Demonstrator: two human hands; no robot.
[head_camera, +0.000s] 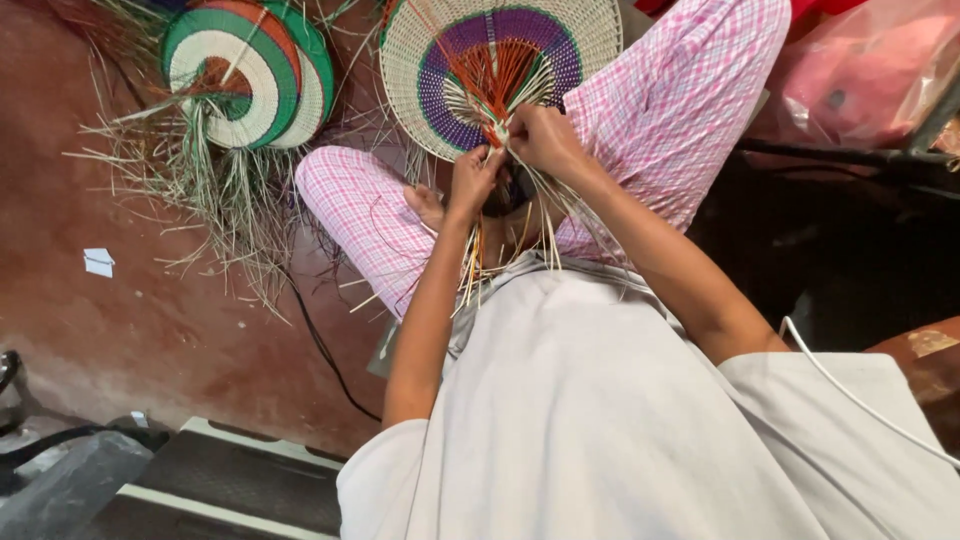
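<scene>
The person sits on a reddish-brown floor (130, 330) with knees drawn up, in pink checked trousers (670, 100) and a pale grey shirt (590, 440). Between the knees stands a round woven fan (490, 60), its face tilted toward the camera: a cream outer band, then a purple band edged in green, and orange strands at the centre running down to its lower edge. Both hands meet at that lower edge. The left hand (472, 180) is closed, pinching a bundle of straw strands (478, 265) where they leave the weave; the loose ends hang down past the wrist toward the shirt. The right hand (545, 138) is also closed, its fingers curled around the strands just beside the left hand, touching the fan's bottom rim.

On the floor toward its far left corner lie finished woven fans (250, 70), stacked, with green, cream and orange rings, resting on a heap of loose dry straw (215, 190) that spreads toward the person's left knee. A small scrap of white paper (98, 262) lies near the floor's left edge. A black cable (320, 345) runs across the floor beside the left leg, and a white cable (850, 395) crosses the right shoulder.
</scene>
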